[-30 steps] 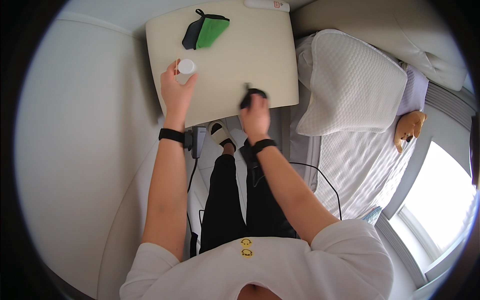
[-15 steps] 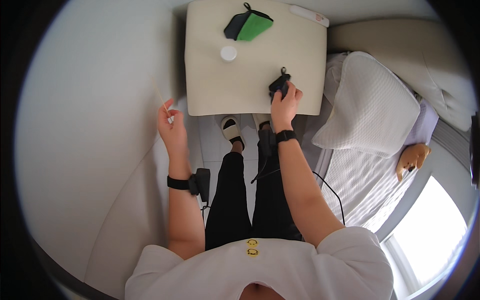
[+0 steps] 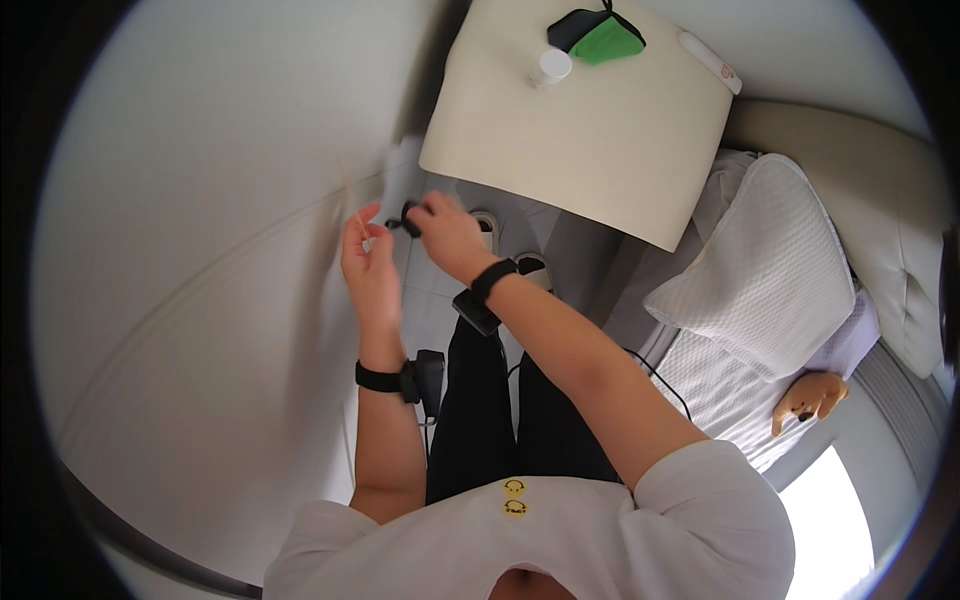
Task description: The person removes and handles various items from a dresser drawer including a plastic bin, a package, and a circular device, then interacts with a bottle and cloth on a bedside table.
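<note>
My left hand (image 3: 370,272) is closed in a pinch around a thin, pale wooden stick (image 3: 349,190), which points up and away from the fingers. Just to its right, my right hand (image 3: 452,238) grips a small black case (image 3: 409,217) with a little loop on its end. The case hangs in the air beside the left fingertips; a small gap seems to separate them. Motion blurs the right fingers, and they cover part of the case. Both hands are off the near left corner of the cream table (image 3: 560,150).
On the table stand a white-lidded jar (image 3: 552,69), a green and black cloth pouch (image 3: 610,40) and a long white item (image 3: 710,62). A wall (image 3: 220,200) rises close on the left. To the right is a bed with a white pillow (image 3: 765,270) and a plush dog (image 3: 810,400).
My right hand has lifted the black case off the table and brought it left, close to my left hand. The left hand keeps the stick. The whole view has turned.
</note>
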{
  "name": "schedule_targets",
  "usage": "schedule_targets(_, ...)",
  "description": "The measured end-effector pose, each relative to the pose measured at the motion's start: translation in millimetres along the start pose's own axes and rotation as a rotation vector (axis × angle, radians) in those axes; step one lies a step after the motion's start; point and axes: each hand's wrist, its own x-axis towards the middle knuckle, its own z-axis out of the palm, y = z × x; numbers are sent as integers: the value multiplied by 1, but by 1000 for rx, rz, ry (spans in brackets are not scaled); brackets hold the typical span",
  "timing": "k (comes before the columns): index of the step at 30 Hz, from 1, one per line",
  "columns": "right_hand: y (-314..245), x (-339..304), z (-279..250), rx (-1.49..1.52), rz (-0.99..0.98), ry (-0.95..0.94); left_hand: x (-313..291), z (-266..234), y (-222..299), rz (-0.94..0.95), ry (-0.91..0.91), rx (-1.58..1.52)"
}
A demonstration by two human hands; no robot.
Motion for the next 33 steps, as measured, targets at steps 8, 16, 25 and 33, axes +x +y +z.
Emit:
schedule_targets(8,44,-20,-50,-149,314,290,-62,-13,-21,-145,63,-309)
schedule_targets(16,40,-68,-45,426,284,221,-93,-9,-41,-256,-232,-764)
schedule_targets(25,64,-135,-109,928,662,65,-108,28,-25,-467,-554,-1167)
schedule_targets(33,103,-169,-110,1001,776,131,-103,62,-26,-502,-610,-1278)
